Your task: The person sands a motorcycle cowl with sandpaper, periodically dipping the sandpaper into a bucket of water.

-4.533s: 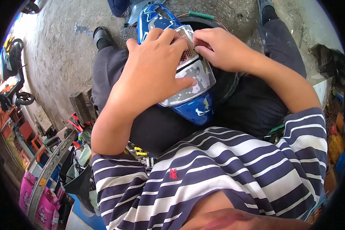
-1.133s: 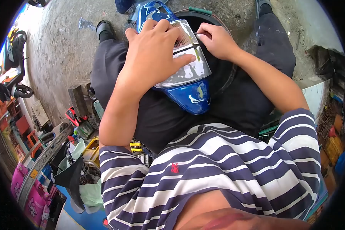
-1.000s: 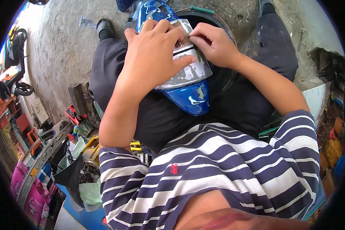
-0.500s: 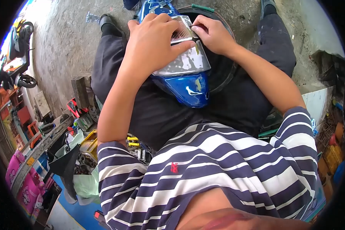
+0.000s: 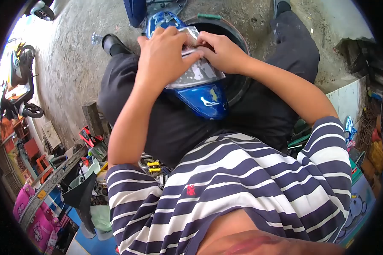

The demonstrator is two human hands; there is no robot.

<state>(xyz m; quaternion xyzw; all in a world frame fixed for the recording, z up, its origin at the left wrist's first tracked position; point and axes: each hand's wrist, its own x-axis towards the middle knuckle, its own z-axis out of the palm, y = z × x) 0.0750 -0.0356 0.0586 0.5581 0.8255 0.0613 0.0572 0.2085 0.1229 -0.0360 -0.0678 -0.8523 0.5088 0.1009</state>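
Observation:
A glossy blue curved panel, which looks like a motorcycle fender, lies across my lap between my knees. Over its middle is a silvery sheet with a mottled, shiny surface. My left hand rests across the sheet and panel, fingers bent over the far part and thumb stretched toward the right hand. From the other side, my right hand pinches at the sheet's middle with curled fingers. Both sets of fingertips are close together there, and what lies between them is partly hidden.
A black round tub stands under the panel, with a green handle on its rim. Tools and parts, including yellow pieces, lie to my left. A motorbike stands far left. A white board is at right.
My right hand has moved left and slightly down, close to the left thumb. The mesh-like patch visible before is now mostly covered. The view has shifted slightly.

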